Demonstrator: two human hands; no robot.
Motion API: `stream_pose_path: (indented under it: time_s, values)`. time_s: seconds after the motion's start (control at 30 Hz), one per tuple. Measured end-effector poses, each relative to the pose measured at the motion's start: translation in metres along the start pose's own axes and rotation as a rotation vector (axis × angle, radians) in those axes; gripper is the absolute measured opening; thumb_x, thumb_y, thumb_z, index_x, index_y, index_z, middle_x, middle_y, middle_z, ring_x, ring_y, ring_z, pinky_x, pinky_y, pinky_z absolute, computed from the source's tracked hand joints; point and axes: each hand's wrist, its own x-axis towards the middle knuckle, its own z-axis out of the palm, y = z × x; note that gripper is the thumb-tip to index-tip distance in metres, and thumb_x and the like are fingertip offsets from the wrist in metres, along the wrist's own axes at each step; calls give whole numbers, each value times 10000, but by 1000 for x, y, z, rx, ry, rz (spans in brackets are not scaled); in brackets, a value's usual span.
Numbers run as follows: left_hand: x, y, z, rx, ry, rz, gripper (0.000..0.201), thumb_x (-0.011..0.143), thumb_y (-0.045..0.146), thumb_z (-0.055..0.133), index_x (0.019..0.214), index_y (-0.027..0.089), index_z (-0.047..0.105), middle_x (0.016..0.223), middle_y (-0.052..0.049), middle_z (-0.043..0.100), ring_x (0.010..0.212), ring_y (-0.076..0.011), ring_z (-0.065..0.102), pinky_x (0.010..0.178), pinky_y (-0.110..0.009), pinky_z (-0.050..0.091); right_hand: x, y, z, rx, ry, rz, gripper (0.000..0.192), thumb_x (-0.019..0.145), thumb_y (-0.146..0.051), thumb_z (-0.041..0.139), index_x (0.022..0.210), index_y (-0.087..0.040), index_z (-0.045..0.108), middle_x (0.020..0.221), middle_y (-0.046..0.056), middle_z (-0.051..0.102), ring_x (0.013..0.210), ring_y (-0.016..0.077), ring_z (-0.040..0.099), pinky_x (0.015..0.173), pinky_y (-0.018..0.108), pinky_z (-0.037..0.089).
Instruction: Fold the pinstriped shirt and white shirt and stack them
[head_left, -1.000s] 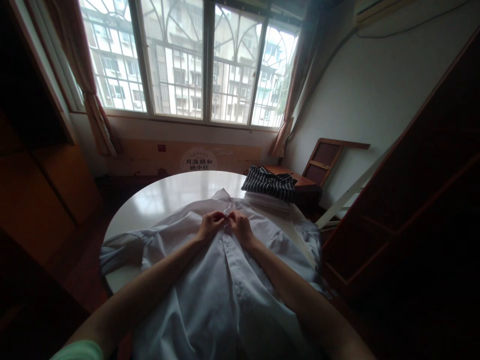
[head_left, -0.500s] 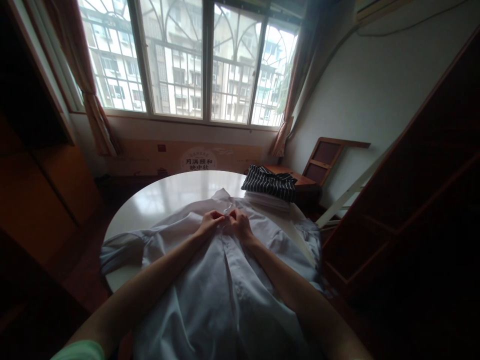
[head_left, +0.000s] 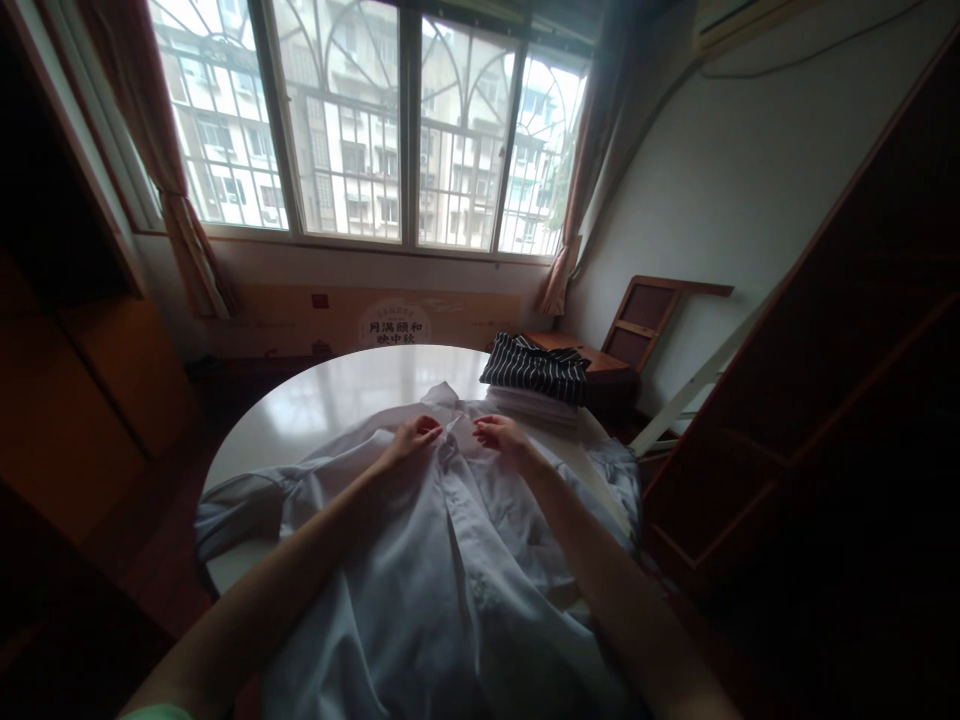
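A white button-up shirt (head_left: 390,560) lies spread front side up, its collar at the far end and its lower part hanging toward me. My left hand (head_left: 417,434) is closed at the left of the front opening, below the collar, its fingertips pinching the shirt's edge. To the right of the opening, my right hand (head_left: 504,436) hovers over the cloth with bent fingers slightly apart, and nothing shows in them. The upper button strip lies between the two hands. Buttons there are too small to make out.
The shirt lies on a round white table (head_left: 300,405). A black striped folded garment (head_left: 534,366) rests on folded white cloth (head_left: 536,404) at the back right. Beyond stand a wooden chair (head_left: 646,310) and a barred window (head_left: 345,130). Dark wooden furniture (head_left: 795,430) is at right.
My hands were together at the button strip and have come apart. The right hand has moved right, off the strip; the left has shifted slightly left.
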Motion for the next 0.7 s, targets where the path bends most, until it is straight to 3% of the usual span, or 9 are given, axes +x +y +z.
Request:
stream_pose_path:
  time_s: [0.1, 0.2, 0.3, 0.37, 0.47, 0.57, 0.63, 0.7]
  values:
    - [8, -4, -32, 93, 56, -11, 296, 647, 407, 543, 782, 144, 570, 799, -77, 628, 730, -194, 592, 672, -315, 470, 0, 4, -42, -71, 166, 4, 204, 805, -289, 528, 924, -132, 579, 873, 55, 602, 751, 142, 569, 661, 280, 468]
    - [6, -13, -71, 284, 134, -37, 318, 630, 395, 539, 824, 145, 561, 875, -97, 616, 822, -229, 583, 735, -349, 464, -10, 16, -94, -373, 420, 11, 76, 676, -209, 591, 726, -152, 604, 724, 32, 613, 671, 137, 564, 591, 232, 436]
    - [-6, -23, -108, 497, 245, -56, 359, 605, 408, 563, 848, 144, 573, 957, -114, 603, 949, -268, 537, 827, -370, 421, -31, 31, -138, -527, 400, 50, 61, 639, -216, 582, 662, -169, 612, 662, 30, 621, 632, 154, 572, 558, 241, 432]
    - [-16, -27, -127, 550, 243, -147, 373, 592, 452, 575, 803, 145, 588, 899, -106, 617, 921, -278, 542, 797, -360, 426, -47, 36, -158, -674, 357, 45, 95, 653, -223, 572, 705, -162, 624, 721, 47, 641, 683, 165, 587, 611, 248, 439]
    - [-29, -25, -143, 503, 64, -298, 390, 590, 534, 566, 669, 154, 603, 694, -71, 618, 729, -253, 568, 638, -311, 435, -71, 37, -176, -1017, 366, 90, 140, 702, -242, 548, 771, -144, 622, 848, 93, 639, 779, 192, 593, 676, 269, 426]
    - [-37, -16, -146, 421, -28, -344, 396, 553, 555, 603, 549, 160, 581, 548, -44, 575, 586, -214, 541, 506, -259, 390, -86, 30, -182, -1297, 478, 271, 171, 745, -271, 515, 759, -129, 610, 823, 131, 628, 769, 241, 591, 634, 305, 408]
    - [-45, -6, -143, 338, -24, -391, 386, 512, 536, 647, 535, 158, 571, 512, -31, 558, 533, -193, 525, 452, -240, 365, -91, 24, -177, -1294, 477, 294, 211, 769, -309, 489, 737, -134, 603, 765, 115, 628, 723, 230, 584, 603, 294, 393]
    - [-55, 5, -140, 207, -37, -465, 368, 490, 501, 677, 562, 153, 580, 518, -30, 567, 512, -187, 527, 432, -238, 371, -91, 19, -166, -1146, 341, 207, 292, 783, -383, 463, 696, -138, 597, 697, 76, 617, 664, 189, 563, 578, 263, 383]
